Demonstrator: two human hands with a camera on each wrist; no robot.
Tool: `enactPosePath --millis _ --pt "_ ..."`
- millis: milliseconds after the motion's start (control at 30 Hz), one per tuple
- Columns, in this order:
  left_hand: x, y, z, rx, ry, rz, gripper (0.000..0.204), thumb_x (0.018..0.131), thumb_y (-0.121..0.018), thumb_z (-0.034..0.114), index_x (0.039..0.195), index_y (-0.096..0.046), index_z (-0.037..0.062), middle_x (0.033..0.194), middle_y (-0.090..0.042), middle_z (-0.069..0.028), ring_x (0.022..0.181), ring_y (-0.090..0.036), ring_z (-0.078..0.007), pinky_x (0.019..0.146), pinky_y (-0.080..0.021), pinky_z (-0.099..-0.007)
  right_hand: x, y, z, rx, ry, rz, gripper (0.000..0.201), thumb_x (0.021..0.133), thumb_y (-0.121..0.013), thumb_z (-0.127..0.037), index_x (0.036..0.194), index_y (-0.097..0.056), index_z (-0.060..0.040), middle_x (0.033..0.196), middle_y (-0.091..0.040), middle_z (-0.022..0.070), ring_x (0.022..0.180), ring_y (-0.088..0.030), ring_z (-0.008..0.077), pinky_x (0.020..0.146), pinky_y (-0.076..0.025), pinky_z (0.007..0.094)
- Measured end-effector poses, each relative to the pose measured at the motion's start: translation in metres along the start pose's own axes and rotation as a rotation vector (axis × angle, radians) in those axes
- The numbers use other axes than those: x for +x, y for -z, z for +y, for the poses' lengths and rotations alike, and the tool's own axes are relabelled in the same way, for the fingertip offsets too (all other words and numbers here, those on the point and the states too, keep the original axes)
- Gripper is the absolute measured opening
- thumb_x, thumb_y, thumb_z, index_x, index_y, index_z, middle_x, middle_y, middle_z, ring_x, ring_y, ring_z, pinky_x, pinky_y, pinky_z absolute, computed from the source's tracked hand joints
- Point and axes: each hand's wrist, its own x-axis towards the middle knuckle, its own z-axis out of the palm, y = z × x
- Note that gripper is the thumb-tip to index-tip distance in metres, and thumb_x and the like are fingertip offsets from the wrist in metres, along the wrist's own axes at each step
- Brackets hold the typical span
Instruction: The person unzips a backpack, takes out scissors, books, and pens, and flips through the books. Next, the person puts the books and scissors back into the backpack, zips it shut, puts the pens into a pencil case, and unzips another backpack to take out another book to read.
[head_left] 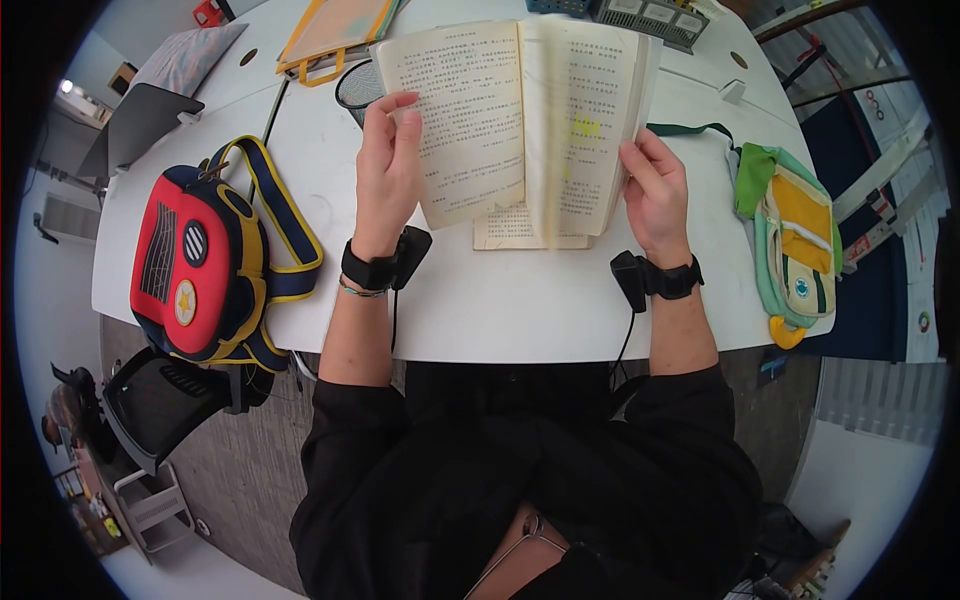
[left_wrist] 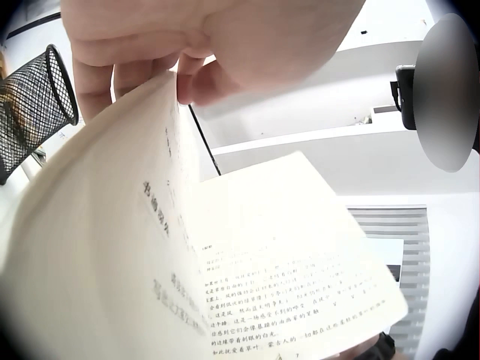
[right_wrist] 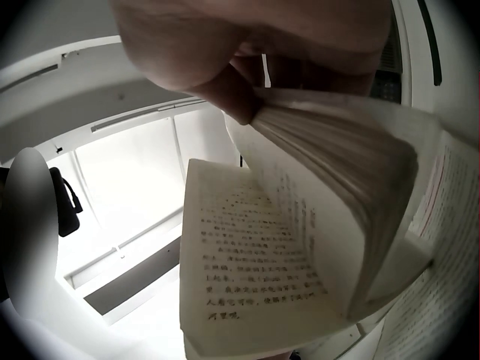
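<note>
An opened paperback book (head_left: pixel 460 120) with printed pages is held up over the white table. My left hand (head_left: pixel 388 165) grips its left side, thumb on the page; the left wrist view shows a bent page (left_wrist: pixel 112 217) under the fingers. On the right side my right hand (head_left: pixel 657 195) pinches the book's outer edge. In the right wrist view a thick block of pages (right_wrist: pixel 345 157) fans out below that thumb. Pages near the middle look blurred, and yellow marks show on the right half. Beneath it lies another open book (head_left: pixel 505 236), mostly hidden.
A red and navy backpack (head_left: pixel 200 270) sits at the left, a green and yellow bag (head_left: pixel 795 240) at the right. Behind the book stand a black mesh pen holder (head_left: pixel 355 88) and a grey basket (head_left: pixel 655 22). A folder bag (head_left: pixel 335 35) and a laptop (head_left: pixel 150 120) are farther left.
</note>
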Motion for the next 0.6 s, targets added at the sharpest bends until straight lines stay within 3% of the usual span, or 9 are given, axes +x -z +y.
enactPosePath --millis 100,200,600 --pt "-0.001 0.0 0.012 0.023 -0.074 0.025 0.035 0.102 -0.044 0.029 0.12 -0.051 0.0001 0.098 -0.061 -0.0087 0.091 -0.054 -0.0128 0.084 -0.043 -0.0261 0.0 -0.003 -0.002 0.005 0.002 0.006 0.028 0.097 -0.052 -0.01 0.118 -0.058 0.0061 0.105 -0.065 0.0066 0.095 -0.059 0.0101 0.084 -0.045 0.0231" --pt "-0.002 0.003 0.011 -0.012 -0.034 -0.008 0.038 0.102 -0.043 0.031 0.122 -0.05 -0.0012 0.11 -0.061 -0.0121 0.098 -0.055 -0.0147 0.089 -0.043 -0.0276 0.0 -0.005 -0.003 0.006 0.005 0.027 0.027 0.096 -0.052 -0.01 0.117 -0.059 0.006 0.104 -0.065 0.0063 0.094 -0.059 0.0099 0.083 -0.045 0.0229" --pt "0.0 0.002 -0.001 0.0 -0.043 0.02 0.023 0.102 -0.041 0.016 0.113 -0.051 -0.0016 0.101 -0.062 -0.0092 0.091 -0.055 -0.0129 0.083 -0.044 -0.027 0.0 -0.005 -0.003 0.012 0.013 0.036 0.028 0.096 -0.052 -0.01 0.117 -0.058 0.0063 0.104 -0.065 0.0067 0.095 -0.059 0.0103 0.083 -0.046 0.0238"
